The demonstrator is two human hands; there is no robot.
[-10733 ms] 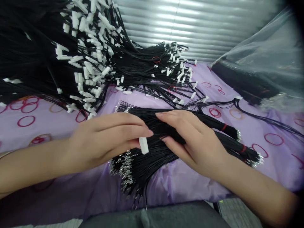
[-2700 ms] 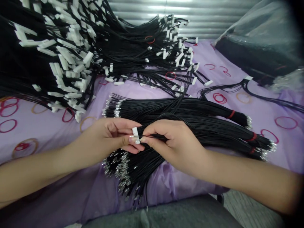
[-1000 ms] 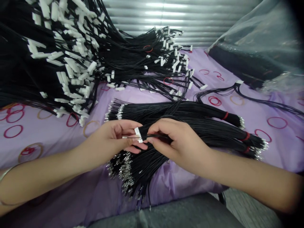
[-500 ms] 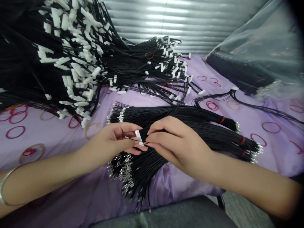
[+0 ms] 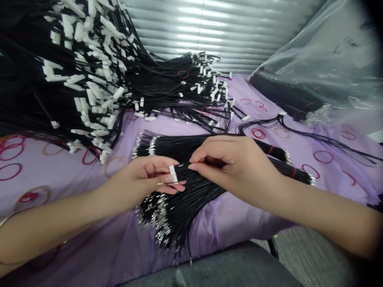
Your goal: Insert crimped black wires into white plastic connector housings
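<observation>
My left hand (image 5: 148, 175) pinches a small white connector housing (image 5: 173, 174) between thumb and fingers, just above a loose fan of black wires with metal crimp ends (image 5: 167, 215). My right hand (image 5: 236, 167) is closed in a pinch on thin black wires (image 5: 182, 169) that run into the housing. Both hands hover over bundles of black wires (image 5: 191, 143) bound with red rubber bands, lying on the purple cloth (image 5: 60, 167).
A big heap of finished black harnesses with white connectors (image 5: 89, 79) fills the back left and centre. A clear plastic bag with more black wire (image 5: 314, 79) lies at the right. Loose rubber bands (image 5: 324, 156) dot the cloth. A ribbed metal wall stands behind.
My right hand has lifted slightly and shifted right, drawing its pinch back along the wires from the housing. My left hand still holds the white housing in the same spot.
</observation>
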